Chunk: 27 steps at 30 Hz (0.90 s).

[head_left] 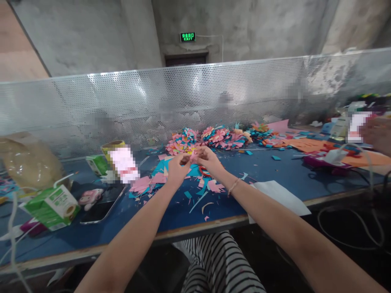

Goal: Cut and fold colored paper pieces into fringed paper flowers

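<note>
Both hands meet above the middle of the blue table (226,207). A small piece of pink paper (193,155) is pinched between their fingertips. My left hand (179,166) closes on it from the left, my right hand (211,160) from the right. Just behind the fingers lie bunches of pink, blue and yellow paper flowers (215,137). Beneath and beside the hands are loose pink paper pieces (143,184) and blue scraps. A red loop-shaped handle (205,171) shows partly under my right hand; the rest of it is hidden.
Left stand a green-and-white carton (55,206), a dark phone (102,208) and a yellow roll (112,147). White paper (279,197) overhangs the front edge at right. Orange sheets (317,145) and a cable lie farther right, near another person's hand (378,132). A perforated metal screen (137,101) closes the back.
</note>
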Each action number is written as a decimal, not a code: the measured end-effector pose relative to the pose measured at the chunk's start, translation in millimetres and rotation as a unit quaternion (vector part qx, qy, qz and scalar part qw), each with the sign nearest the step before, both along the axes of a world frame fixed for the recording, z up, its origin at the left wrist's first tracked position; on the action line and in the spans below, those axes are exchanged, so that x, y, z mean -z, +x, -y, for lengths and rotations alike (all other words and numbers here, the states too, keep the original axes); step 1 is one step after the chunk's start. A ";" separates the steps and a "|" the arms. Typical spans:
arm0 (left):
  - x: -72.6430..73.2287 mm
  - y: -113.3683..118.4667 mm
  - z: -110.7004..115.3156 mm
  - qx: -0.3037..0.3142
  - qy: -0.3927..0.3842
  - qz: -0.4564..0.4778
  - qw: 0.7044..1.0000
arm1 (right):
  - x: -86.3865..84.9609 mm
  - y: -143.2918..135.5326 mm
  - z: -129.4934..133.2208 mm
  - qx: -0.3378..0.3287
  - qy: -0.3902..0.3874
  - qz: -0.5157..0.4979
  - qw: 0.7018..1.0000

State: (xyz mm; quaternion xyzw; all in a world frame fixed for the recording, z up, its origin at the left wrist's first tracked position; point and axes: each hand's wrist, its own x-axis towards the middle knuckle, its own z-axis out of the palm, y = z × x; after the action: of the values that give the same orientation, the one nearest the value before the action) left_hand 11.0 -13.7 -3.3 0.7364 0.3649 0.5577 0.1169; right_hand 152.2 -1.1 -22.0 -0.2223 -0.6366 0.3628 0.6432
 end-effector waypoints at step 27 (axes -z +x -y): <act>-4.2 -4.4 2.2 0.056 -0.075 0.041 0.995 | 3.8 4.0 -7.7 0.051 0.036 0.107 0.992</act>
State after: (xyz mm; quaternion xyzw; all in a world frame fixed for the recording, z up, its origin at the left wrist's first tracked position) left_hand 6.6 -15.9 1.0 0.7211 0.3587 0.5515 0.2174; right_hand 156.2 6.6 -25.8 -0.2686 -0.7020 0.2808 0.5969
